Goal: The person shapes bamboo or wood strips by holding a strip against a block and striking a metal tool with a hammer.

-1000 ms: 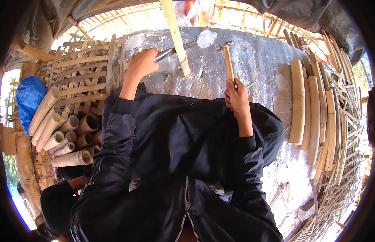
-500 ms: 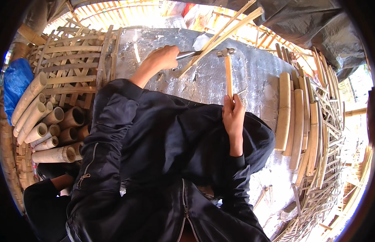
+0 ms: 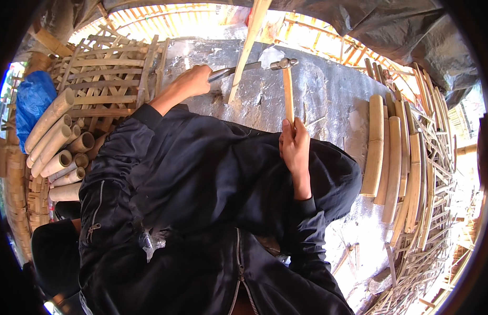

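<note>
My left hand (image 3: 195,81) is closed round the handle of a knife (image 3: 244,70) with a long dark blade pointing right. That blade crosses a pale bamboo strip (image 3: 248,42), which stands steeply over the grey sheet, its narrow lower end near the surface. I cannot tell whether the blade sits in the bamboo or only against it. In my right hand (image 3: 295,144) is a hammer (image 3: 288,94), gripped low on its wooden handle. Its metal head is up, just right of the knife's tip and apart from it.
A shiny grey sheet (image 3: 328,89) covers the ground ahead. Split bamboo lengths (image 3: 374,147) and thin strips (image 3: 433,194) are piled on the right. On the left are cut bamboo tubes (image 3: 49,123), a woven bamboo lattice (image 3: 107,84) and a blue plastic bag (image 3: 38,100). Dark sheeting (image 3: 401,31) hangs at the upper right.
The bamboo, which leaned right and showed two spread lengths, now stands steeper and shows as one strip. My left hand with the knife has shifted left; the hammer has moved slightly left.
</note>
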Action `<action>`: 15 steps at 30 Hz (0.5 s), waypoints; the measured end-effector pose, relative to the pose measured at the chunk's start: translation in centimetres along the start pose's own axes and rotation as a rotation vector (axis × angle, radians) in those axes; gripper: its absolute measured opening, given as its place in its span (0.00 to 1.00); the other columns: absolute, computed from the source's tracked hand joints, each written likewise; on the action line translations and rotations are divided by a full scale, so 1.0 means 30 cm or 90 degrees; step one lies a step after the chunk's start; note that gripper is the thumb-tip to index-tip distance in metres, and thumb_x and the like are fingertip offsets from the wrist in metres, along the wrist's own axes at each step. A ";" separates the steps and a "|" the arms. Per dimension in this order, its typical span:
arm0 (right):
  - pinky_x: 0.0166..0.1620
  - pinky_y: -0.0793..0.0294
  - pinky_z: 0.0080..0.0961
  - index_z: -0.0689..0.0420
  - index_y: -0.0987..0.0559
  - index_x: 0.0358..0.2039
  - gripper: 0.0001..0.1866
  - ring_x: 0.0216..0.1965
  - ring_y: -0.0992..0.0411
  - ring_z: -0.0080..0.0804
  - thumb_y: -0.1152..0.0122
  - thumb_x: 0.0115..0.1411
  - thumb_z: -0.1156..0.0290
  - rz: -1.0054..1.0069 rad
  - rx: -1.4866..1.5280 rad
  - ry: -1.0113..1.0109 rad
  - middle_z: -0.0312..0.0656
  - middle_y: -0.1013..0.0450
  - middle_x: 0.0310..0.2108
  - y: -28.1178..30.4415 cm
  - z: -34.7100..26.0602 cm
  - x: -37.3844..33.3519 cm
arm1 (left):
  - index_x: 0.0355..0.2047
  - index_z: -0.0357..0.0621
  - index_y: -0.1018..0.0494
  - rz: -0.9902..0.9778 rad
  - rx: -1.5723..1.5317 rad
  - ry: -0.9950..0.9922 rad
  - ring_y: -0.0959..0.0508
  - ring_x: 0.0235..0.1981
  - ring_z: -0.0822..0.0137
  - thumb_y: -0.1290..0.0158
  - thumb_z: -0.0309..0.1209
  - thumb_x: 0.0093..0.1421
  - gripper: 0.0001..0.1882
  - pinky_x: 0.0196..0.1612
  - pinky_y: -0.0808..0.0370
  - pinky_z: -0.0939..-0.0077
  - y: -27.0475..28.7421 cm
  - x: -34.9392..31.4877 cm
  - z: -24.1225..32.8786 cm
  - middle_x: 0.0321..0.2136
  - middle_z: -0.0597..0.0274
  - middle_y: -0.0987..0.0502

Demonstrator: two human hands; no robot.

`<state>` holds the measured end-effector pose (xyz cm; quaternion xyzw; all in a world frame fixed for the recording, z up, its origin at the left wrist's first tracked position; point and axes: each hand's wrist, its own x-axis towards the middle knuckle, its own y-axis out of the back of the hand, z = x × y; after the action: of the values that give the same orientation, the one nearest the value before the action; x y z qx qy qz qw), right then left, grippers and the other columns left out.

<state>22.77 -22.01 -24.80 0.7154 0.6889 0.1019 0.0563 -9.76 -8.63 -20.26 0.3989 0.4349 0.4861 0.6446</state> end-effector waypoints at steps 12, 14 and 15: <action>0.23 0.40 0.35 0.64 0.34 0.28 0.19 0.17 0.43 0.27 0.43 0.73 0.67 0.013 -0.068 -0.003 0.49 0.36 0.15 0.000 0.018 -0.086 | 0.38 0.28 0.23 -0.010 0.098 -0.029 0.16 0.40 0.39 0.45 0.24 0.54 0.13 0.42 0.22 0.49 0.065 -0.025 -0.002 0.35 0.31 0.19; 0.23 0.40 0.35 0.64 0.34 0.28 0.18 0.17 0.44 0.27 0.43 0.73 0.67 0.007 -0.081 -0.004 0.50 0.36 0.15 -0.005 0.014 -0.114 | 0.39 0.28 0.23 -0.002 0.108 -0.024 0.17 0.42 0.37 0.45 0.25 0.54 0.14 0.43 0.22 0.48 0.077 -0.034 0.001 0.36 0.31 0.19; 0.23 0.41 0.36 0.65 0.33 0.28 0.18 0.15 0.42 0.36 0.43 0.73 0.67 0.001 -0.065 -0.004 0.53 0.35 0.16 -0.012 0.009 -0.118 | 0.39 0.28 0.24 -0.010 0.107 -0.025 0.17 0.42 0.37 0.45 0.24 0.54 0.14 0.43 0.22 0.48 0.083 -0.027 -0.018 0.37 0.30 0.19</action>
<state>22.37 -25.53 -25.38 0.7126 0.6820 0.1346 0.0944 -11.08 -8.85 -17.94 0.4578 0.4646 0.4345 0.6211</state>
